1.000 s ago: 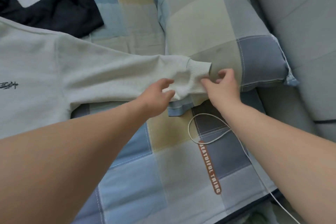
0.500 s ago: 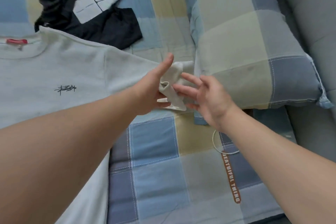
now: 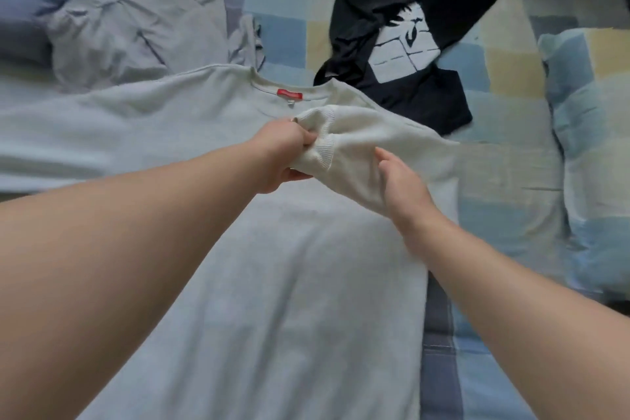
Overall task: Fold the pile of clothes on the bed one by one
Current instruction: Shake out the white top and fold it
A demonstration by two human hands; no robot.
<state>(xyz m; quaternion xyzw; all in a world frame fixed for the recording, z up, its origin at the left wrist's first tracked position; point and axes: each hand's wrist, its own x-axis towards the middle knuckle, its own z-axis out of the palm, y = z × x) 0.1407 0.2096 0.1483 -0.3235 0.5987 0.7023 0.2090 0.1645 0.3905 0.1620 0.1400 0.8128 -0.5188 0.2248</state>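
One checked bedspread (image 3: 494,164) fills the frame. The pale sweatshirt (image 3: 272,283) lies across its centre and lower half, with a crumpled grey garment (image 3: 136,17) upper left and a black T-shirt (image 3: 409,44) upper right. The sweatshirt's sleeve (image 3: 361,140) crosses the chest at centre. The left hand (image 3: 283,153) grips its ribbed cuff. The right hand (image 3: 402,184) holds it with the thumb on top and the fingers hidden.

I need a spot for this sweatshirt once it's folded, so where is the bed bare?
Bare quilt lies right of the sweatshirt, between it and the pillow, nearer than the black T-shirt. A smaller patch sits between T-shirt and pillow. The far left is crowded: a grey garment meets the sweatshirt's shoulder.
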